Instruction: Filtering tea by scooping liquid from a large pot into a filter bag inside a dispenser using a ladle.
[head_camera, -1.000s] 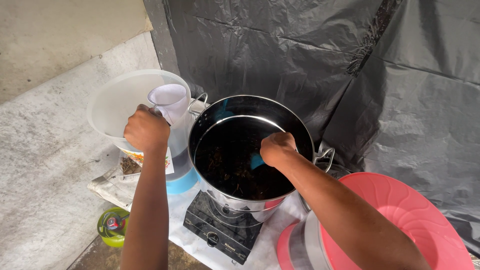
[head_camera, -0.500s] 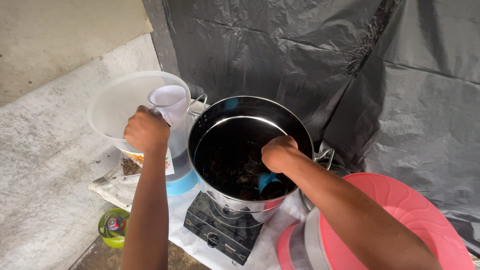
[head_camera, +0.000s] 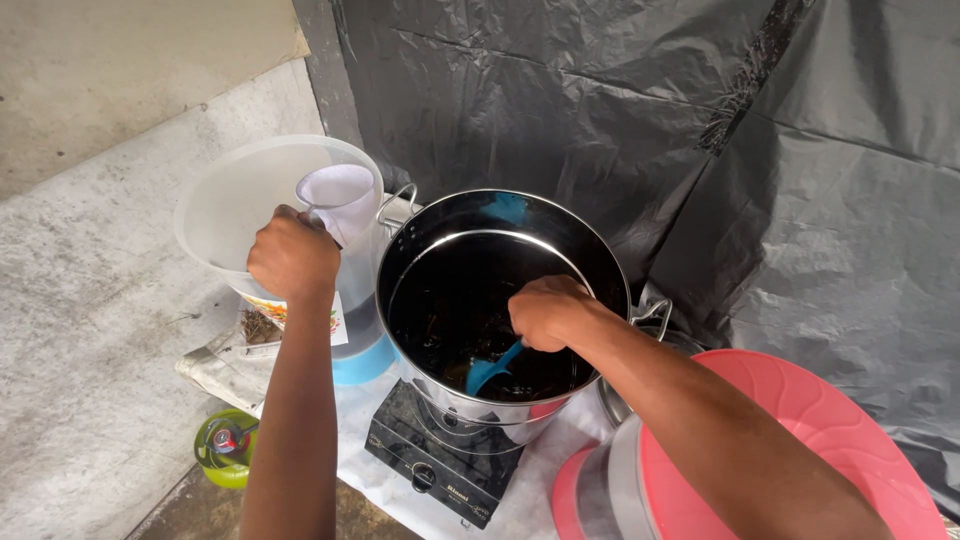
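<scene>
Right hand (head_camera: 548, 312) fisted on blue ladle (head_camera: 492, 370), its bowl dipped in the dark liquid inside the steel pot (head_camera: 420, 250) on the black stove (head_camera: 440, 465); left hand (head_camera: 292, 255) grips a white jug (head_camera: 340, 205) upright just beside the rim, apparently ready for filling.

Left hand (head_camera: 292, 256): bare, no glove, ring or watch.
Right hand (head_camera: 548, 312): bare too, above the steel pot (head_camera: 420, 235).
Forearms: uncovered, no sleeves in view.
</scene>
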